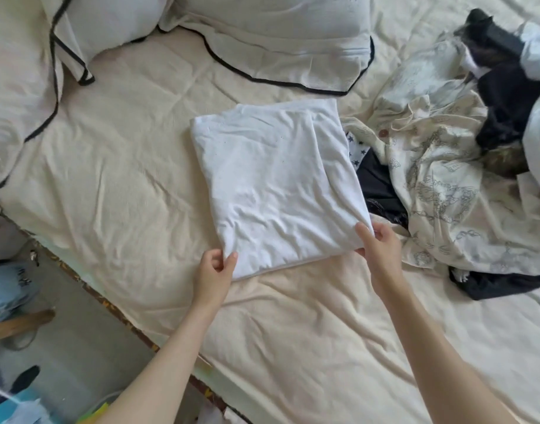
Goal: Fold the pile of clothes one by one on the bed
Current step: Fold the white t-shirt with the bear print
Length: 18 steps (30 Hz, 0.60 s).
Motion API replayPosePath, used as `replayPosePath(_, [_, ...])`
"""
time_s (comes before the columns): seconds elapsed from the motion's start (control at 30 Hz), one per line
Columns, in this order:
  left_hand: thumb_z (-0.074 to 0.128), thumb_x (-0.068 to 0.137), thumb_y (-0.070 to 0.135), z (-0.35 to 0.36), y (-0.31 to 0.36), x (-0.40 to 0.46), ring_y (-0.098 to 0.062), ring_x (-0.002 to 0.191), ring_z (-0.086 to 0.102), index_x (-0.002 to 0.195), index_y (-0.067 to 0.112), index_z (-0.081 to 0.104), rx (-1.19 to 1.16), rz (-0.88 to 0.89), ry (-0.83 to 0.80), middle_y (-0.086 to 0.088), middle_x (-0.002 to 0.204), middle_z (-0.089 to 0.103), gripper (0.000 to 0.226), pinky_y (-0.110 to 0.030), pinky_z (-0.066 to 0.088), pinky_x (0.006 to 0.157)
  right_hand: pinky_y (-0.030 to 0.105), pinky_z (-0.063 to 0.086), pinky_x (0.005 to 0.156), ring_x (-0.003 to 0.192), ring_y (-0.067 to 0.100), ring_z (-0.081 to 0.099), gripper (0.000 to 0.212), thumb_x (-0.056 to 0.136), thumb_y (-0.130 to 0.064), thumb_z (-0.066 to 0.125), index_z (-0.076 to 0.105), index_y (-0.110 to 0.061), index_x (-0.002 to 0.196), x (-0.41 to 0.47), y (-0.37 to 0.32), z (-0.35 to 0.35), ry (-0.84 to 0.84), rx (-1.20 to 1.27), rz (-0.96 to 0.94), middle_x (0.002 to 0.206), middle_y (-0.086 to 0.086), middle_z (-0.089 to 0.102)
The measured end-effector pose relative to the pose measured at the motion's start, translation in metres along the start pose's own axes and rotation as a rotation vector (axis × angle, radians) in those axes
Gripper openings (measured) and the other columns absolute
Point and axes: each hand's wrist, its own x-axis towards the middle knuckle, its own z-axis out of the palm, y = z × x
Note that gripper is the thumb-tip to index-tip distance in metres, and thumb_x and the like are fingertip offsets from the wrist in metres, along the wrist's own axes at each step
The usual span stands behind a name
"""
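**White garment part-folded, both near corners pinched**

A white garment (277,185), already folded to a rough rectangle, is laid flat on the cream bed sheet (125,166) at frame centre. Its near-left corner is pinched by the left hand (215,270) at 7 o'clock of the cloth; its near-right corner is pinched by the right hand (377,240) at 5 o'clock. The hands are held apart, one per corner.

The unfolded pile (446,166) is seen at 3 o'clock of the garment, touching its right edge: a cream printed piece on top, dark items under and behind it. Two black-trimmed pillows (262,35) are seen at 12 o'clock.

Handling, as judged: thin jersey, light, limp, no stiffness, wrinkles easily, not fragile. Sagging is expected if lifted by one point, so the two near corners are the right hold; all layers should be caught in each pinch, else the fold slips open.
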Motion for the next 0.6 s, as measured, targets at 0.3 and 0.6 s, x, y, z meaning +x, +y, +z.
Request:
replayPosePath(0.3, [0.055, 0.094, 0.014, -0.004, -0.004, 0.002, -0.019, 0.072, 0.047, 0.078, 0.004, 0.054, -0.180, -0.090, -0.051, -0.010, 0.077, 0.053, 0.019, -0.030, 0.040, 0.067, 0.021, 0.044, 0.060, 0.066, 0.010, 0.059, 0.018, 0.095, -0.019, 0.055, 0.064, -0.007, 0.104, 0.010, 0.002, -0.012, -0.226, 0.115, 0.241, 0.086, 0.003, 0.064])
replayPosePath(0.6, [0.041, 0.102, 0.018, -0.054, -0.006, -0.014, -0.017, 0.082, 0.058, 0.092, 0.012, 0.052, -0.365, -0.111, -0.055, -0.005, 0.098, 0.058, 0.016, -0.030, 0.052, 0.064, 0.031, 0.054, 0.076, 0.081, 0.020, 0.058, 0.014, 0.091, -0.018, 0.062, 0.066, -0.004, 0.092, -0.035, 0.008, -0.007, -0.278, 0.206, 0.365, 0.091, 0.010, 0.061])
